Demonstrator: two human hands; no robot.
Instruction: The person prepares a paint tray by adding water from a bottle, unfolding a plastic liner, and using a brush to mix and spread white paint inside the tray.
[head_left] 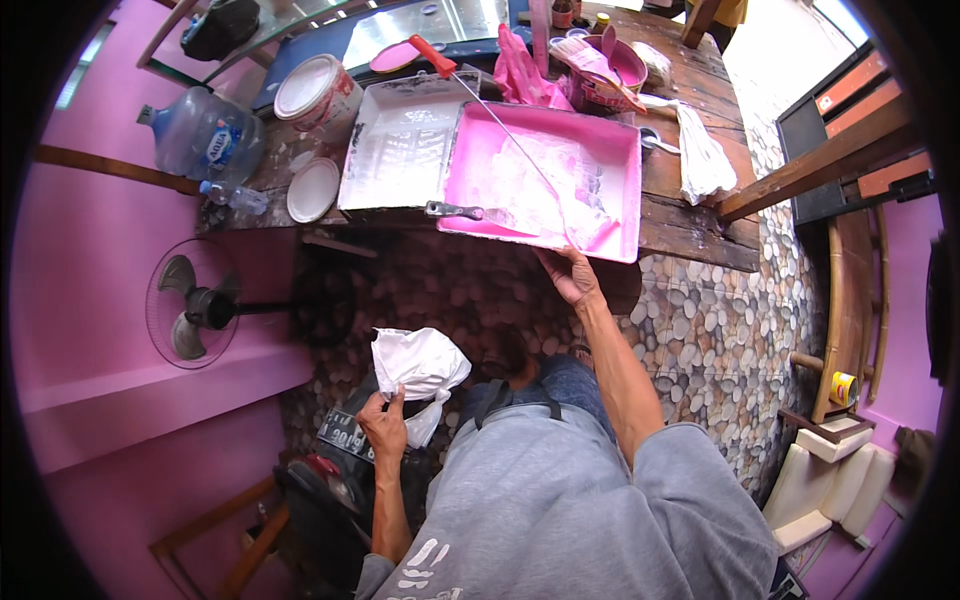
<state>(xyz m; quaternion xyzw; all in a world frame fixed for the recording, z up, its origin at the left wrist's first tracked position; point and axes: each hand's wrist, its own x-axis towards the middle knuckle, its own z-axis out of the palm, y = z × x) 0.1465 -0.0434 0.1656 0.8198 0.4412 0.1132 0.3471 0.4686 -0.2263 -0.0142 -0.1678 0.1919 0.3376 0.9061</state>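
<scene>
The left hand (383,425) pinches the white bag (425,360) by the legs (592,388); the right hand (574,280) touches the pink tray (629,190) on the desk (705,237), its grip I can't tell. Best keep that tray flat.

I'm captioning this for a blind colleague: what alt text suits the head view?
A person's left hand holds a crumpled white bag, while their right hand is at the near edge of a pink tray on a wooden table. A white tray and a bucket stand left of it.
</scene>
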